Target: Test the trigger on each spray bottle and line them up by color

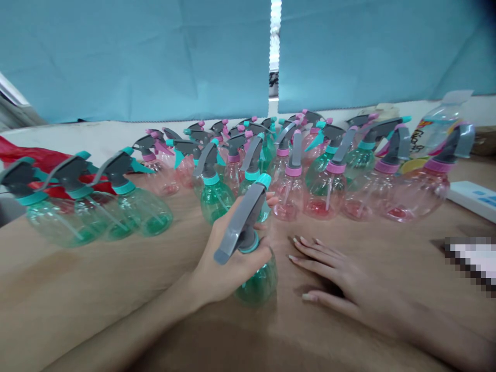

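My left hand (225, 258) is wrapped round the neck of a clear green spray bottle (258, 284) at the near middle of the table. That bottle's grey trigger head (242, 219) with its teal nozzle sticks up above my fingers, the nozzle pointing away from me. To the right, my right hand (333, 274) rests palm down on the tabletop with its fingers spread, holding nothing. Just beyond my left hand stand another green spray bottle (217, 199) and a pink spray bottle (289, 194).
Several green spray bottles (151, 212) stand in a row at the left, before a red plastic bag (42, 160). More pink and green ones crowd the back. At the right are a labelled clear bottle (437, 126), a white device (475, 199) and a blurred-out flat object (475, 261).
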{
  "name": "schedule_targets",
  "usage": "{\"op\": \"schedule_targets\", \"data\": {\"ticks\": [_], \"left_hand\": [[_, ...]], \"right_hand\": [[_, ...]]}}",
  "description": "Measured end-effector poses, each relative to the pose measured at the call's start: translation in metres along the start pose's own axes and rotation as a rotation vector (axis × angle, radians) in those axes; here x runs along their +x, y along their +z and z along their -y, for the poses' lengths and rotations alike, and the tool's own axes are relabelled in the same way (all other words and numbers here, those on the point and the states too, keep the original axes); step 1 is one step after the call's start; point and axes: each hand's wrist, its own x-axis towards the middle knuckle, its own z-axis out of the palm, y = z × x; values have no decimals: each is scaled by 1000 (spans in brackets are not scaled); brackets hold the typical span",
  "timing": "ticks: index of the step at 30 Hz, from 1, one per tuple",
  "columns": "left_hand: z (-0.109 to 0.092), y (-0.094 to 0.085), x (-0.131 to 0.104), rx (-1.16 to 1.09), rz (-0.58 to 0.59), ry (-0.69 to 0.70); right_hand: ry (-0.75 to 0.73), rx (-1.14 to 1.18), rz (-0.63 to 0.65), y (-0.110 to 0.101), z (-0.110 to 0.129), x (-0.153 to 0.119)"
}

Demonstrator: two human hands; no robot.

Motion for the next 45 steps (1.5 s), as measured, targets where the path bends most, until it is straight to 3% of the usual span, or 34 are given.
{"op": "schedule_targets", "data": {"ticks": [37,45], "left_hand": [[4,-1,-1,-68,-3,41],[6,-4,0,-75,62,71]], "right_hand": [[-4,-33,21,1,-1,0],[6,-15,22,1,-1,0]]}}
